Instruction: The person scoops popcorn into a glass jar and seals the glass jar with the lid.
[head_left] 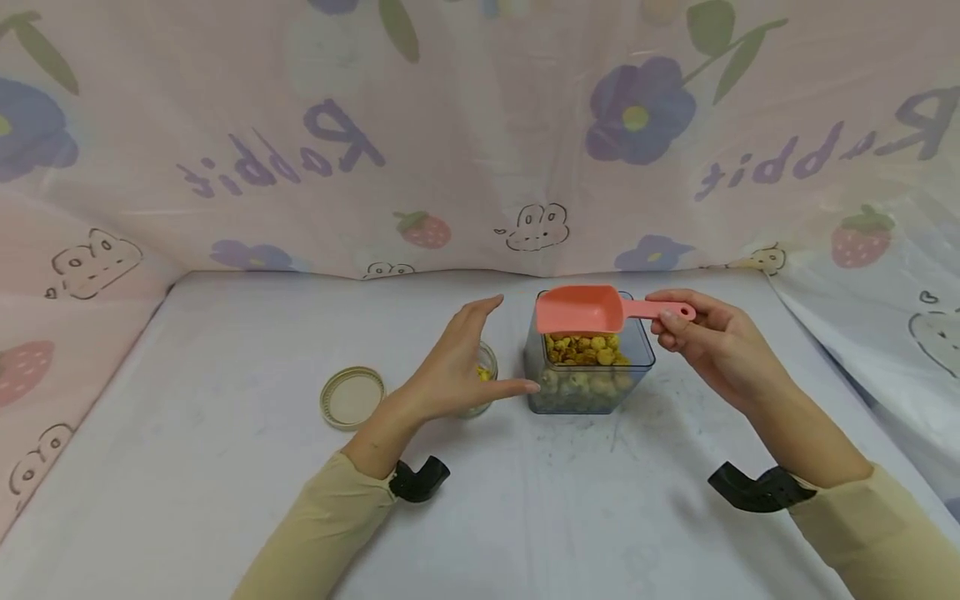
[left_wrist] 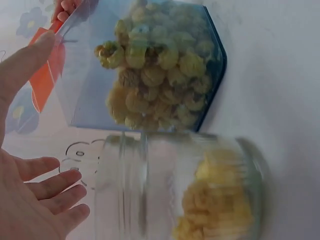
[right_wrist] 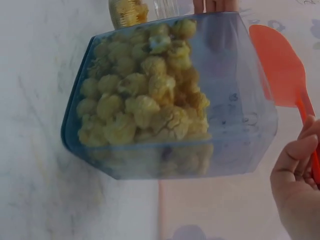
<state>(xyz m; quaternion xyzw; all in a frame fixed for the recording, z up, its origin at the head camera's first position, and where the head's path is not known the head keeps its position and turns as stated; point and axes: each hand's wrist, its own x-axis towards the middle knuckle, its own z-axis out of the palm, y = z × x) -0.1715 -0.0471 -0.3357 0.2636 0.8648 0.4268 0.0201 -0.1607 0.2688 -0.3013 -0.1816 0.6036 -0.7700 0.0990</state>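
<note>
My right hand (head_left: pixel 720 342) pinches the handle of a coral-pink scoop (head_left: pixel 581 310) between thumb and fingers. The scoop hovers level over a clear bluish square container (head_left: pixel 573 398), and no popcorn shows in its bowl. Caramel-coloured popcorn (right_wrist: pixel 145 95) fills the lower part of that container. With thumb and fingers spread apart, my left hand (head_left: pixel 450 371) is over a small glass jar (head_left: pixel 491 358) and partly hides it from the head view. In the left wrist view, some yellow popcorn (left_wrist: pixel 215 200) lies at the jar's bottom, and the jar's mouth is uncovered.
A round gold-rimmed lid (head_left: pixel 352 398) lies on the white table (head_left: pixel 225 467), left of the jar. A printed curtain (head_left: pixel 480 150) hangs behind the table and along its sides. The container stands just right of the jar.
</note>
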